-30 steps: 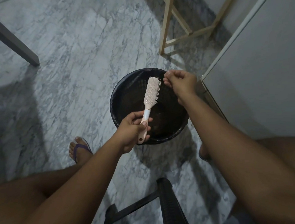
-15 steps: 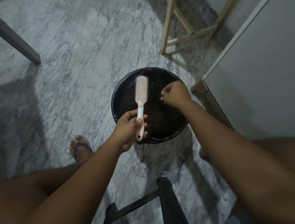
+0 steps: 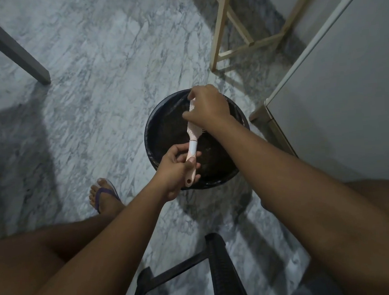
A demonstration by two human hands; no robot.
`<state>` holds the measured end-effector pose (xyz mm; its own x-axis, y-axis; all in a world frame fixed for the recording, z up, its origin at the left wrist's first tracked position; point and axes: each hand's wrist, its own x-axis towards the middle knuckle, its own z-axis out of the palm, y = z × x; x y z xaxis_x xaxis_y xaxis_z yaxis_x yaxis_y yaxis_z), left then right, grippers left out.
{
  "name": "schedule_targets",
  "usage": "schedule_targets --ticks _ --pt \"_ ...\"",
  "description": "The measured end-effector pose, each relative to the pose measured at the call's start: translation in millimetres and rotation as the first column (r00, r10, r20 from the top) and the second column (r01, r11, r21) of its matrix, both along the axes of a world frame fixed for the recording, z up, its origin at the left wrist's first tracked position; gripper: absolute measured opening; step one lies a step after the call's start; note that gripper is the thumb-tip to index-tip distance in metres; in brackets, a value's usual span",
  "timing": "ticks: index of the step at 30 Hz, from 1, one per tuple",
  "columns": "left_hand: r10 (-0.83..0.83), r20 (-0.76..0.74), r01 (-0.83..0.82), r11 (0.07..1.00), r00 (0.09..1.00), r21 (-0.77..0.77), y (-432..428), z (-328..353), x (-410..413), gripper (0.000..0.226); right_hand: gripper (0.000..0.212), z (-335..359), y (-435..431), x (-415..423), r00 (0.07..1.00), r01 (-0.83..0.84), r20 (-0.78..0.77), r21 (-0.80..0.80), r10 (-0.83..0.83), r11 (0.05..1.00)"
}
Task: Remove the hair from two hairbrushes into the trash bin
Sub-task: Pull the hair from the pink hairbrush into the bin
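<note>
The pink and white hairbrush point(image 3: 193, 140) is held over the open mouth of the trash bin point(image 3: 154, 132), its handle pointing back toward the person and its bristled head toward the bin's far rim. The left hand point(image 3: 176, 170) is wrapped around the pink handle, fingers curled closed on it. The right hand point(image 3: 206, 107) lies over the brush head, covering most of it, with thumb and fingers bent down onto the bristles; whether it pinches any hair cannot be told.

The bin is round and black, lined with a dark bag whose edge folds over the rim. Its inside is dark, and apart from a faint pale glint near the bottom, its contents cannot be made out.

The bin stands on a grey-veined marble floor point(image 3: 102, 68). Just beside its right edge rises a white cabinet point(image 3: 338, 83). Beyond the bin's far rim stands a pale wooden frame point(image 3: 219, 27), and a grey table leg point(image 3: 8, 46) slants at the floor's far left. A foot in a purple flip-flop point(image 3: 105, 197) rests near the bin's left, and a black plastic chair point(image 3: 218, 270) shows at the near edge.
</note>
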<state>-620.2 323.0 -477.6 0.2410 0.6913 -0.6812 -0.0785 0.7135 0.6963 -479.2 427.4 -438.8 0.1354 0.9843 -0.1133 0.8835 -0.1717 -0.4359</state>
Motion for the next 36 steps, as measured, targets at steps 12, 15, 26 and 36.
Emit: schedule_targets --ticks 12,15,26,36 --pt "-0.054 0.028 0.054 0.999 0.998 -0.002 -5.9 -2.6 -9.9 0.029 0.014 10.9 24.3 24.6 0.987 0.135 -0.089 0.049 -0.131 0.99" --pt "-0.021 0.046 0.021 1.0 0.999 -0.01 -5.9 -2.4 -13.1 0.03 0.009 17.4 26.2 34.1 0.956 0.197 -0.233 0.065 -0.177 0.978" --pt "0.051 0.107 -0.051 0.999 0.993 -0.001 6.4 2.5 -13.5 0.029 0.027 -25.1 -33.5 36.5 0.813 0.21 -0.517 -0.169 -0.268 0.963" --pt "0.027 0.062 -0.027 1.0 0.998 -0.007 5.8 1.8 -11.0 0.03 0.024 8.2 -31.3 23.0 0.779 0.158 -0.564 -0.247 -0.274 0.956"
